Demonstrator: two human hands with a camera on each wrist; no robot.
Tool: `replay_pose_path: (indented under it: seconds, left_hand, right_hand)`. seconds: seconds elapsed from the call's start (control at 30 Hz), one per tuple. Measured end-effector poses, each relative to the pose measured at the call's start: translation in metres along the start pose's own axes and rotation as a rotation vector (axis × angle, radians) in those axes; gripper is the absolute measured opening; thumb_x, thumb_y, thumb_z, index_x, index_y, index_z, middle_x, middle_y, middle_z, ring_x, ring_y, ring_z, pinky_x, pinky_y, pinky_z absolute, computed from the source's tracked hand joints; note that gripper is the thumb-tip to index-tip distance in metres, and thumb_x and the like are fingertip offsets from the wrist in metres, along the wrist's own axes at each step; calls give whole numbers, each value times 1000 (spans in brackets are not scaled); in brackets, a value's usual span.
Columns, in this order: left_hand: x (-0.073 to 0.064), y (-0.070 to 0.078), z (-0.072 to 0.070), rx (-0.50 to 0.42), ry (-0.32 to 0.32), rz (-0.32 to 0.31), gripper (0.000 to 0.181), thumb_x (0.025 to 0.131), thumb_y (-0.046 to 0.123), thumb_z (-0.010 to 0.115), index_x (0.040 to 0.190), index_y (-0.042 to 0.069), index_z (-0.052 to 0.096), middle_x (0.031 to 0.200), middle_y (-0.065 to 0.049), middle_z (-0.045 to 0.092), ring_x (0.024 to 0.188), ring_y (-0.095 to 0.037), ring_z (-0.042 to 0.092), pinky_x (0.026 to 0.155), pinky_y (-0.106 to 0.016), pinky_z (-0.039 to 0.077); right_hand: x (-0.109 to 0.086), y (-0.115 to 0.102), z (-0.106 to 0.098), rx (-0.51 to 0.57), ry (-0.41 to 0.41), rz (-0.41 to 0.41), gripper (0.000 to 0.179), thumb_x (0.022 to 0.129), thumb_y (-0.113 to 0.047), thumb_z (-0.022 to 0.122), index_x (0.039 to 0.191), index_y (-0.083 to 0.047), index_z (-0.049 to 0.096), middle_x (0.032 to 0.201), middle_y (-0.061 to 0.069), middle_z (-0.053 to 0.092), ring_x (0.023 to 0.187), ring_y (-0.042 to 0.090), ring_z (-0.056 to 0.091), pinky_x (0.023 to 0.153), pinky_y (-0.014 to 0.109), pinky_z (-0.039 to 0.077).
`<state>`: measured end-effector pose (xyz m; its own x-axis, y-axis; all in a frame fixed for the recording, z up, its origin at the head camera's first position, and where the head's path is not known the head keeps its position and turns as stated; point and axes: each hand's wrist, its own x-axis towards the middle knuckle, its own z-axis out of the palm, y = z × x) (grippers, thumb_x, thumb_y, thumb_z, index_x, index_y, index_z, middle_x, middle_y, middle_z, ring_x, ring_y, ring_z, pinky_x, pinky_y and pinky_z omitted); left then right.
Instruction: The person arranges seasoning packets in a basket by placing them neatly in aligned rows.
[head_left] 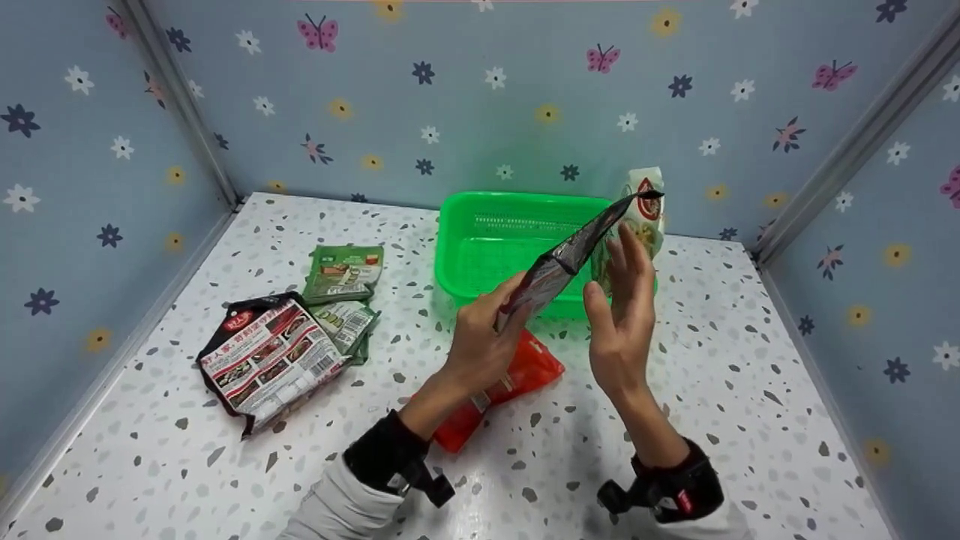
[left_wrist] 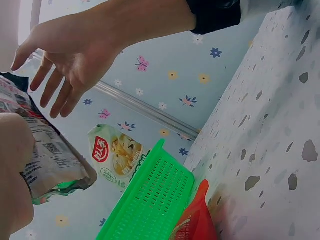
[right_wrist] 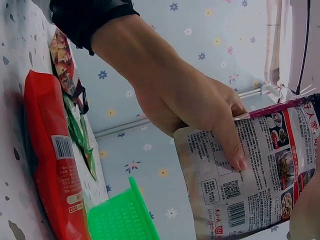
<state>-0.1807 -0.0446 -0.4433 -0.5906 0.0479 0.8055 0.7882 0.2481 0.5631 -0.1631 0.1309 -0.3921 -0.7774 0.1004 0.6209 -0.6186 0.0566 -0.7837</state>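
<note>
My left hand (head_left: 486, 336) grips a flat printed food packet (head_left: 561, 262) by its lower end, in the air in front of the green basket. The packet is tilted and nearly edge-on in the head view; in the right wrist view its back (right_wrist: 225, 185) shows small print, a barcode and food pictures, with the thumb pressed on it. My right hand (head_left: 624, 322) is raised beside the packet, fingers spread and holding nothing, as the left wrist view shows. A red packet (head_left: 529, 371) lies on the table, partly behind the left arm.
A green plastic basket (head_left: 448, 259) stands at the back, with a white-and-green packet (head_left: 651, 214) upright at its right end. To the left lie a black-edged packet (head_left: 274, 360) and several green packets (head_left: 341, 270) on the speckled table (head_left: 712, 420). Flowered panels (head_left: 495, 105) enclose it.
</note>
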Motion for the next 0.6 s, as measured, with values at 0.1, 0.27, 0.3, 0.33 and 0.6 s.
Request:
replay_pose_path:
  seconds: [0.1,0.27,0.3,0.33,0.6]
  left_hand:
    - [1,0,0,103,52,37,41,105,1,77,145,-2,71,129,-18,84,101,-29,84,82,-41,67]
    - [1,1,0,235,115,70,45,103,1,79,147,1,71,141,-17,80,125,-31,82,80,-40,56]
    - [1,0,0,252,121,77,45,102,1,80,147,0,71,142,-18,80,128,-32,81,80,-39,54]
    - [1,0,0,263,126,83,46,102,-1,80,147,0,71,144,-18,79,131,-33,79,79,-39,51]
    - [-1,-7,-1,415,138,216,47,100,-11,71,146,2,74,146,-16,78,137,-33,76,91,-40,52]
  right_hand:
    - [-2,-1,1,-8,-19,24,72,110,-11,53,177,-1,29,185,19,32,173,39,34,144,55,26]
    - [-7,-7,3,-2,-78,49,74,111,-14,57,178,-1,27,184,18,35,171,38,38,141,40,35]
    - [-8,-8,4,-1,-91,49,75,111,-14,59,178,-1,26,183,19,37,170,38,39,140,37,36]
    - [-9,-10,5,0,-104,47,77,110,-14,60,177,-1,27,181,20,39,169,39,41,139,35,37]
    - [-20,-18,8,2,-178,103,79,100,-2,65,172,4,30,169,24,47,164,37,44,133,28,42]
